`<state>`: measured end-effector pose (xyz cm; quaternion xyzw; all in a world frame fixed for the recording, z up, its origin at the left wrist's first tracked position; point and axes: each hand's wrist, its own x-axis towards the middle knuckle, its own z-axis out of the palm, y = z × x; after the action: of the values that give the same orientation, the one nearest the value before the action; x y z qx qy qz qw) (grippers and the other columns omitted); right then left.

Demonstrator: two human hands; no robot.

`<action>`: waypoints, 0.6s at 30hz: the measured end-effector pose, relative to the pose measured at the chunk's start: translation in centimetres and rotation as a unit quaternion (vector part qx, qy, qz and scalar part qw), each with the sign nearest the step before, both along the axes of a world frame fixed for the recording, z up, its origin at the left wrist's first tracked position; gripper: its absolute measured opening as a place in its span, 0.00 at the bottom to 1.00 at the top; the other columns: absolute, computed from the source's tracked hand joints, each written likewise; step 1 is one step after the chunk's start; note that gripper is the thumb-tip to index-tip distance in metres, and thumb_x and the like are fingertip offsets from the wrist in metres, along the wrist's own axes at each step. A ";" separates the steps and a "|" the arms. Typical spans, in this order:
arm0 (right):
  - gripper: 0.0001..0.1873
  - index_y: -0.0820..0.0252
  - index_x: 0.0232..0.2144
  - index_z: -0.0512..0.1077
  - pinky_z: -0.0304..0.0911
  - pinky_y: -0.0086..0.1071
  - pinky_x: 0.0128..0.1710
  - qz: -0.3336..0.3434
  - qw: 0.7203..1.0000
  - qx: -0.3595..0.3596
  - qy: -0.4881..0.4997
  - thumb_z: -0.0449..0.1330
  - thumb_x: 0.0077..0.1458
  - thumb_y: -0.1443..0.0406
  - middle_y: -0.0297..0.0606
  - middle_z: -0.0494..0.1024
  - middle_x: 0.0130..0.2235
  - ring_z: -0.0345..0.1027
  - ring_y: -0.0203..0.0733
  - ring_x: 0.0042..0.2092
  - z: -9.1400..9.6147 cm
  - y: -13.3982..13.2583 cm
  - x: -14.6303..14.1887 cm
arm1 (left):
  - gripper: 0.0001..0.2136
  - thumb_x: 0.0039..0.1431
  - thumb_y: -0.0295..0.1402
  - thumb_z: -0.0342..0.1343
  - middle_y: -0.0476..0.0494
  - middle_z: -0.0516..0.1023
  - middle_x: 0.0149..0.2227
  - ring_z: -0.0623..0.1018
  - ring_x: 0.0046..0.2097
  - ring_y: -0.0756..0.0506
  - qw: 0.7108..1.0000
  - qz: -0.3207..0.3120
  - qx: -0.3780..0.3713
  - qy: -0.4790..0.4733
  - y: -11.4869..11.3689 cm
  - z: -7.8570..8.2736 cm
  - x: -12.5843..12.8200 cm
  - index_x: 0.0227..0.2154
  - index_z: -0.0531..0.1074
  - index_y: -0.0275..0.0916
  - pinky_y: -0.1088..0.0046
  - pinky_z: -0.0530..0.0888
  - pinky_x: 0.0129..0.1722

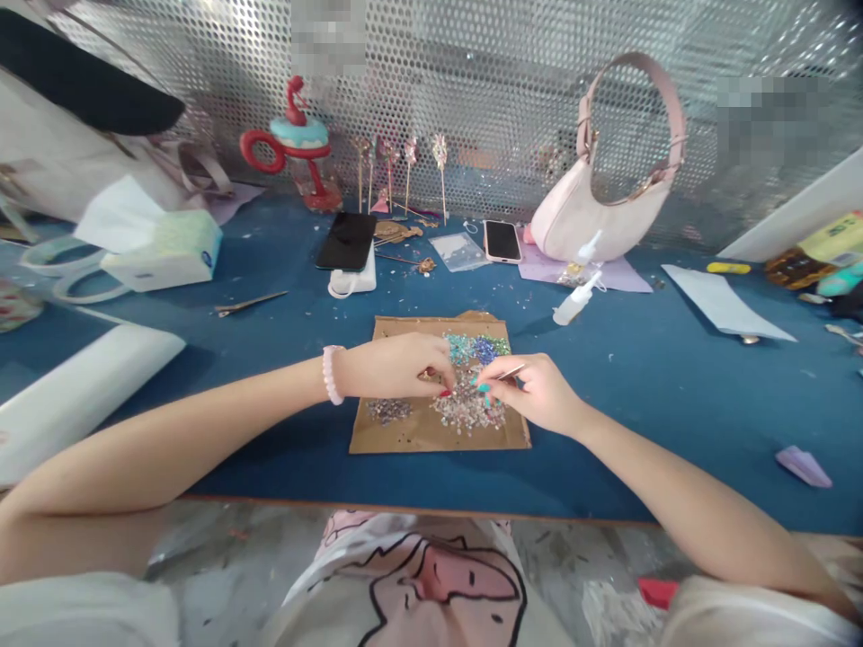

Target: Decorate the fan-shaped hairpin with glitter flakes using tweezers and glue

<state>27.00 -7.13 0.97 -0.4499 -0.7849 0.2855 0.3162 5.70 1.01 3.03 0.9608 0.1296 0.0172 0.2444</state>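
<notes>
A brown cardboard sheet (404, 429) lies on the blue table top (647, 377) in front of me. It carries heaps of tiny rhinestones (465, 409), with teal, purple and green ones (477, 347) at its far edge and a small grey heap (389, 411) at the left. My left hand (397, 364), with a pink bead bracelet on its wrist, rests on the sheet, its fingers curled in a pinch beside the stones. What it pinches is too small to make out. My right hand (536, 391) grips thin tweezers (511, 371) whose tips point at the stones.
Behind the sheet lie a small white glue bottle (574, 304), two phones (348, 241) (502, 240), a clear bag and decorated sticks. A pink handbag (593, 211) leans on the perforated metal wall. A tissue pack (162, 250) and white roll (74, 395) sit left; papers right.
</notes>
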 end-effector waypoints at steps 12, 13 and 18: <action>0.07 0.60 0.31 0.74 0.62 0.23 0.27 0.009 1.000 0.010 -0.012 0.56 0.55 0.64 0.34 0.78 0.29 0.71 0.30 0.27 -0.1 -0.2 0.1 | 0.09 0.57 0.26 0.51 0.49 0.70 0.28 0.70 0.32 0.50 1.000 0.015 -0.003 -0.018 -0.8 -0.2 0.0 0.32 0.77 0.39 0.77 0.63 0.32; 0.07 0.60 0.31 0.74 0.62 0.23 0.27 0.009 1.000 0.010 -0.012 0.56 0.55 0.64 0.34 0.78 0.29 0.70 0.30 0.27 0.0 -0.2 0.1 | 0.09 0.57 0.26 0.51 0.48 0.70 0.28 0.70 0.33 0.49 1.000 0.016 -0.002 -0.018 -0.8 -0.2 0.0 0.32 0.76 0.39 0.76 0.63 0.32; 0.10 0.60 0.31 0.73 0.63 0.24 0.26 0.006 1.000 0.010 -0.009 0.55 0.57 0.62 0.34 0.77 0.27 0.70 0.31 0.26 -0.1 -0.2 0.2 | 0.09 0.57 0.25 0.50 0.48 0.71 0.29 0.70 0.34 0.49 1.000 0.017 0.000 -0.016 -0.8 -0.5 -0.1 0.31 0.76 0.39 0.76 0.63 0.33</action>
<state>27.17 -7.30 0.82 -0.4447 -0.7931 0.2750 0.3123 5.63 0.22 2.57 0.9581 0.1424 0.0367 0.2459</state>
